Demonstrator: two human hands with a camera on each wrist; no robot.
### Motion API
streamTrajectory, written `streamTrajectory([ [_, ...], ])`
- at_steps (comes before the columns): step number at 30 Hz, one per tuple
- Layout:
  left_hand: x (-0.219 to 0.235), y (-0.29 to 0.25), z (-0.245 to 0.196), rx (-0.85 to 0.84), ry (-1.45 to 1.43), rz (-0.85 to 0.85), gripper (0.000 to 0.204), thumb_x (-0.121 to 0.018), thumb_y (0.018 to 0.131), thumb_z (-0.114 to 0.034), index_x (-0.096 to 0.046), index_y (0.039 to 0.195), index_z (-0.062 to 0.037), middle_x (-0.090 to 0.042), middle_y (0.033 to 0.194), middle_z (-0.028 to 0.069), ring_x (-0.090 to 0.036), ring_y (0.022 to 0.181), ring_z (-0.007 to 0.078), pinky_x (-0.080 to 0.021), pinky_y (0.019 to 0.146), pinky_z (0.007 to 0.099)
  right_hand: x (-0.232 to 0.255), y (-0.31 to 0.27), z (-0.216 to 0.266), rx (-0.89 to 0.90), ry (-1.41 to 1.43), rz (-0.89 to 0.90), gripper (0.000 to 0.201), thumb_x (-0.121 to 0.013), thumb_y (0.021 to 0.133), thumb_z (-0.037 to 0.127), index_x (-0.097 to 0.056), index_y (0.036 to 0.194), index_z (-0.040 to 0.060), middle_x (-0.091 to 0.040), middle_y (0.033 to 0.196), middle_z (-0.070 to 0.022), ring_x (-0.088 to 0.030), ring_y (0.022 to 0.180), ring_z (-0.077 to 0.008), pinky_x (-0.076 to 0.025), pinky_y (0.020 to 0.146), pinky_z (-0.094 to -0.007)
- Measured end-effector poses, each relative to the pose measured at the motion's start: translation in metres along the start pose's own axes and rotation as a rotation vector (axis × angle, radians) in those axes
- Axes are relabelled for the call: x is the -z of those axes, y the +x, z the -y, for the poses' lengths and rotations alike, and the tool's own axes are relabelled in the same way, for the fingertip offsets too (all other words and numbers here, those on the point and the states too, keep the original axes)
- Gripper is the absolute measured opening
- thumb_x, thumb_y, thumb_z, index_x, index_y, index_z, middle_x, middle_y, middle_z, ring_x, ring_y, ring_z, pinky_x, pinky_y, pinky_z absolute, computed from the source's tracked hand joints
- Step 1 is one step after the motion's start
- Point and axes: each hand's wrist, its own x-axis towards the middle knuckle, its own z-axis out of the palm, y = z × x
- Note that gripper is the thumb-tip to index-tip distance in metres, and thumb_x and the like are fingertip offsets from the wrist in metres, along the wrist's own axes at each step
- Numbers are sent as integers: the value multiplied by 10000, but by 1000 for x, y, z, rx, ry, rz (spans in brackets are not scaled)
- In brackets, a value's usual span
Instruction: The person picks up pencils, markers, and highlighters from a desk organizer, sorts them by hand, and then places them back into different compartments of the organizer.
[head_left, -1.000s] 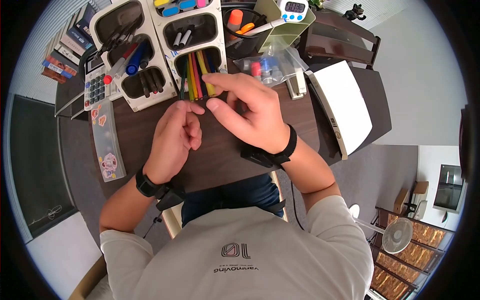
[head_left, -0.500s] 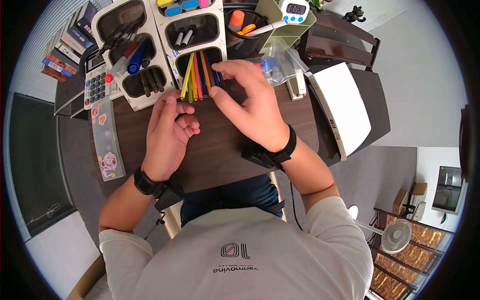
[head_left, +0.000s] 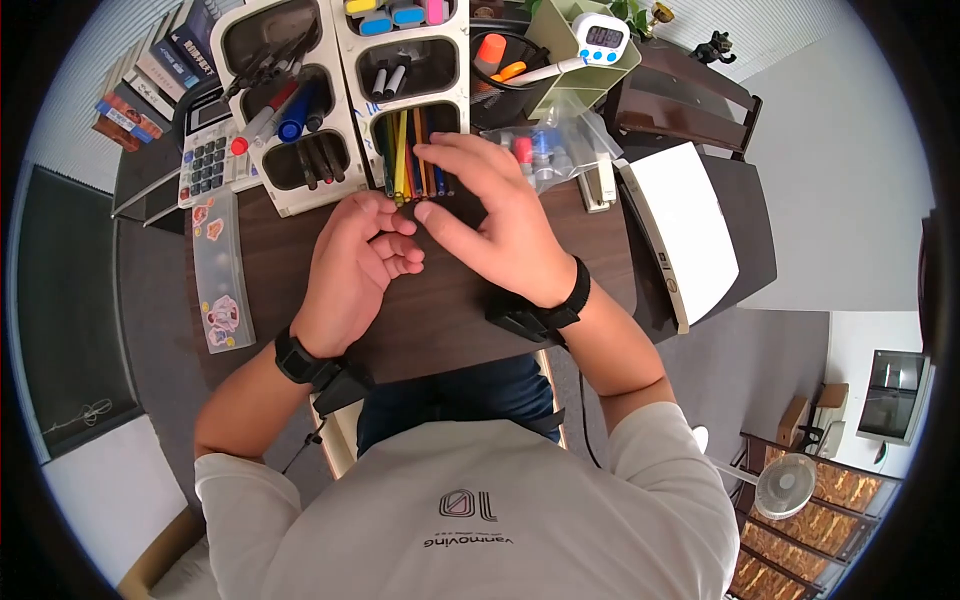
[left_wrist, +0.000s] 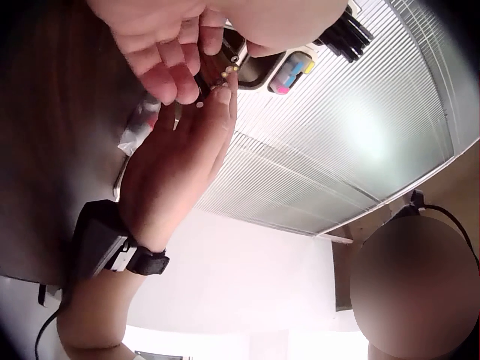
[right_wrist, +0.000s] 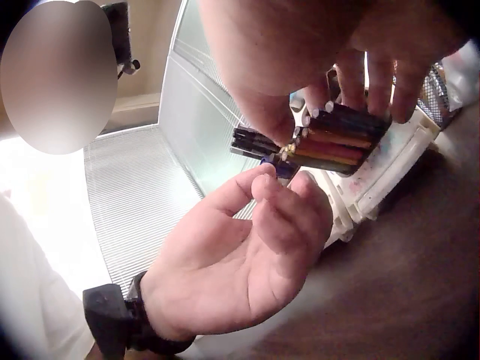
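Observation:
Several colored pencils (head_left: 403, 155) fill the front compartment of a white desk organizer (head_left: 463, 95), their ends leaning toward the person. My right hand (head_left: 500, 220) is at the right side of this bunch, its fingers gently bent over the pencils and its thumb near their ends. In the right wrist view, the pencils (right_wrist: 330, 142) fan out beneath that hand's fingers. My left hand (head_left: 345, 265) hovers just in front of the compartment, palm turned inward and fingers loosely curled, fingertips close to the pencil ends. Nothing shows in its grasp.
Beside it, another organizer (head_left: 292, 203) holds markers and dark pens. A mesh pen cup (head_left: 500, 105), plastic bag of small bottles (head_left: 545, 150), stapler (head_left: 598, 185) and white box (head_left: 685, 235) sit right. A calculator (head_left: 207, 160) and sticker-covered case (head_left: 222, 270) lie left.
A yellow pencil that slanted at the bunch's left now stands straighter, with dark green ones at its left. My left hand moved slightly right, and the head view shifted.

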Motion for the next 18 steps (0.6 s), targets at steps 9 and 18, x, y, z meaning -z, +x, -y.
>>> streamTrajectory([
  [9, 5, 10, 11, -57, -21, -6, 283, -450, 1122, -319, -528, 1224, -67, -672, 1060, 72, -658, 924, 162, -549, 867, 367, -1, -1, -5, 56, 35, 84, 501, -783, 837, 225, -668, 1297, 63, -582, 1367, -175, -518, 1239, -382, -419, 1083, -461],
  [18, 3, 14, 1, 138, -185, 51, 440, -367, 1125, -430, -532, 1352, -92, -692, 1153, 110, -677, 1027, 219, -539, 946, 396, -2, 0, -1, -6, 69, 71, 531, -772, 839, 159, -638, 1341, 54, -581, 1396, -192, -560, 1268, -376, -445, 1086, -431],
])
